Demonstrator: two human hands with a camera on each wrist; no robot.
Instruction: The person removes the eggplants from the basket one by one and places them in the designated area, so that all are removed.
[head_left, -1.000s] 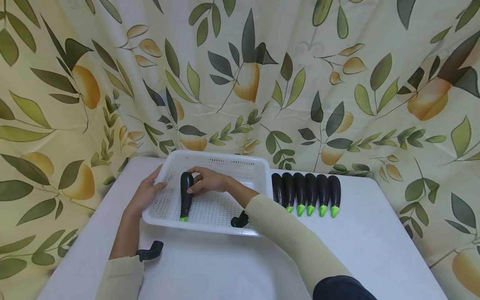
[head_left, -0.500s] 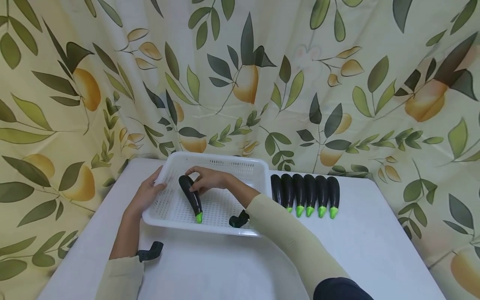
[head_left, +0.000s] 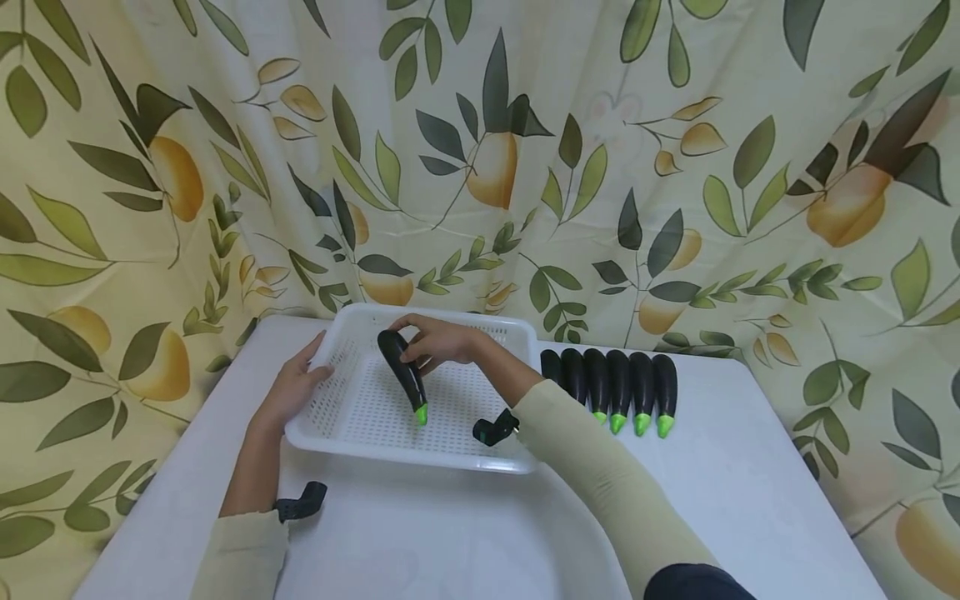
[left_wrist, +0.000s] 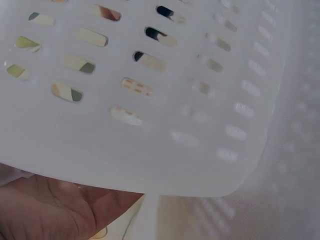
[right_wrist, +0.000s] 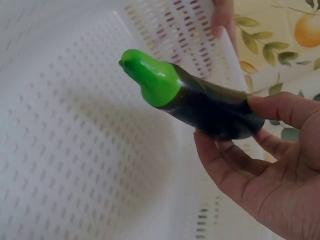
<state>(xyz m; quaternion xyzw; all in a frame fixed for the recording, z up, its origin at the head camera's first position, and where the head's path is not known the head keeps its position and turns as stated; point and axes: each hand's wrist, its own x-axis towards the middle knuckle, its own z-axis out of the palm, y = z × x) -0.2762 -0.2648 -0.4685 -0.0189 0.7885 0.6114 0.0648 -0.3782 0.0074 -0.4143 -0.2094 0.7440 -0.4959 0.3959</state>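
A dark purple eggplant (head_left: pixel 403 371) with a bright green stem end is pinched between the thumb and fingers of my right hand (head_left: pixel 441 340). It slants inside the outline of a white perforated plastic basket (head_left: pixel 412 457), green end toward me. In the right wrist view the eggplant (right_wrist: pixel 210 107) hangs above the basket floor, fingertips at its thick end. My left hand (head_left: pixel 291 392) grips the basket's left rim, thumb over the edge. The left wrist view shows the slotted basket wall (left_wrist: pixel 165 155) with part of the left hand (left_wrist: pixel 60 210) below it; its fingertips are hidden.
Several more eggplants (head_left: pixel 618 379) lie side by side right of the basket, green ends toward me. All stands on a white table (head_left: pixel 750 500). A leaf-and-fruit patterned curtain (head_left: pixel 465 250) hangs behind. Black wrist cameras (head_left: pixel 302 502) sit on both arms.
The eggplant in my right hand has turned from nearly straight to slanted, then shifted right and up with the hand. The left hand keeps its grip on the basket rim.
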